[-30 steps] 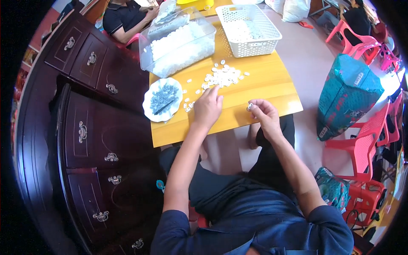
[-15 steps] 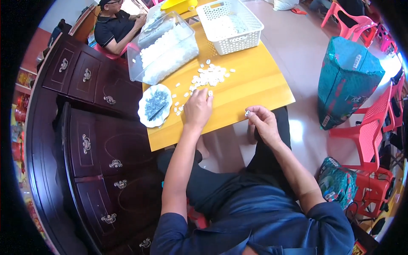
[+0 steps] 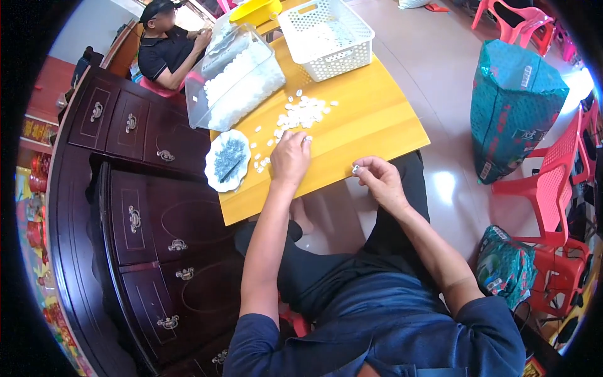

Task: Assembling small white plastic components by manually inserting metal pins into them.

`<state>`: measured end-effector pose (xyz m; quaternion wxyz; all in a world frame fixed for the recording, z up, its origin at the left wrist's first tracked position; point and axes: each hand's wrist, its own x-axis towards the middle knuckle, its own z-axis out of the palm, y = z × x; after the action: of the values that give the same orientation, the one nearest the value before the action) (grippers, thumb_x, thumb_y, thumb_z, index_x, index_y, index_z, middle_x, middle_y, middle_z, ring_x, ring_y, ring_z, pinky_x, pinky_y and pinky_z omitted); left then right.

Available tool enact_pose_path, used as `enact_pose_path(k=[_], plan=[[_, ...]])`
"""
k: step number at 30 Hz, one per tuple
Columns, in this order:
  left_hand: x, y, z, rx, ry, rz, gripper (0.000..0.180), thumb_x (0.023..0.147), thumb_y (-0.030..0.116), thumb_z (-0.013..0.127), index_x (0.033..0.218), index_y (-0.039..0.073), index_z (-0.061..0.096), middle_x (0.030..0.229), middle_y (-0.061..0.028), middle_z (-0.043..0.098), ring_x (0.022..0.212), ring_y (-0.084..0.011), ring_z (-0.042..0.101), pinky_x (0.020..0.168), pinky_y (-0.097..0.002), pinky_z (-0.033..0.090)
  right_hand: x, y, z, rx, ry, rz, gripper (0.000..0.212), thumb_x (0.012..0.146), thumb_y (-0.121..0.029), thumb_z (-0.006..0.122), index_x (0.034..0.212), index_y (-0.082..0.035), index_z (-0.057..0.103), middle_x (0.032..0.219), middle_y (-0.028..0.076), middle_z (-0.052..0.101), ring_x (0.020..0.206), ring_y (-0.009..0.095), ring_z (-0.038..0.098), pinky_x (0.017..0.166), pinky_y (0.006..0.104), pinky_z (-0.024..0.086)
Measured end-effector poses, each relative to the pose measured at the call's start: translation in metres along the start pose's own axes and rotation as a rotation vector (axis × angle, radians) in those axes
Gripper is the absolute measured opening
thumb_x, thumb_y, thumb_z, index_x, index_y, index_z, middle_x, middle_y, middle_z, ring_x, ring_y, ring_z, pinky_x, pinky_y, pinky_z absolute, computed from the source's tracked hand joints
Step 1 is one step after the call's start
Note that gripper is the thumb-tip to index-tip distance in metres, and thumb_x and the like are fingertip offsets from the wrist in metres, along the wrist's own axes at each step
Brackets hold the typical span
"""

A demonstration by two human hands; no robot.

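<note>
- My right hand (image 3: 382, 182) pinches a small white piece (image 3: 355, 169) with a dark centre between thumb and fingertips, by the near edge of the smooth, wood-grained table (image 3: 370, 122).
- My left hand (image 3: 291, 158) curls its fingers palm-down; I cannot tell whether they grasp anything.
- Just beyond those fingers spreads a loose pile of flat, rounded white pieces (image 3: 304, 113).
- Left of that hand sits a wavy-rimmed white dish (image 3: 210, 171) of bluish, glassy-looking bits (image 3: 230, 154).
- Farther beyond both hands stand a clear-walled bin (image 3: 196, 108) and a perforated white basket (image 3: 339, 66).
</note>
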<state>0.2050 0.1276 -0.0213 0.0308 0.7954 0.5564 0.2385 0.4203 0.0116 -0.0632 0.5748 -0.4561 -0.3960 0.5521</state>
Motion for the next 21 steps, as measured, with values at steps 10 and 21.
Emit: enact_pose_path(k=[10,21], plan=[[-0.037,0.035,-0.001,-0.460,-0.020,-0.136,0.010,0.092,0.011,0.070,0.098,0.003,0.070,0.082,-0.0079,0.070,0.065,-0.0178,0.065,0.062,-0.0326,0.053,-0.004,-0.003,-0.008,0.174,0.025,0.090,0.016,0.098,-0.012,0.067,0.112,-0.003,0.069,0.094,0.001,0.071,0.079,0.007,0.062,0.074,0.0221,0.051],[-0.147,0.097,0.025,-0.874,-0.143,-0.133,0.010,0.087,0.000,0.073,0.097,-0.003,0.070,0.084,-0.0127,0.069,0.070,-0.0194,0.070,0.062,-0.0294,0.054,-0.014,0.028,0.028,0.527,0.113,0.318,0.016,0.098,-0.011,0.068,0.113,-0.007,0.067,0.094,0.003,0.071,0.077,0.008,0.065,0.071,0.0210,0.054]])
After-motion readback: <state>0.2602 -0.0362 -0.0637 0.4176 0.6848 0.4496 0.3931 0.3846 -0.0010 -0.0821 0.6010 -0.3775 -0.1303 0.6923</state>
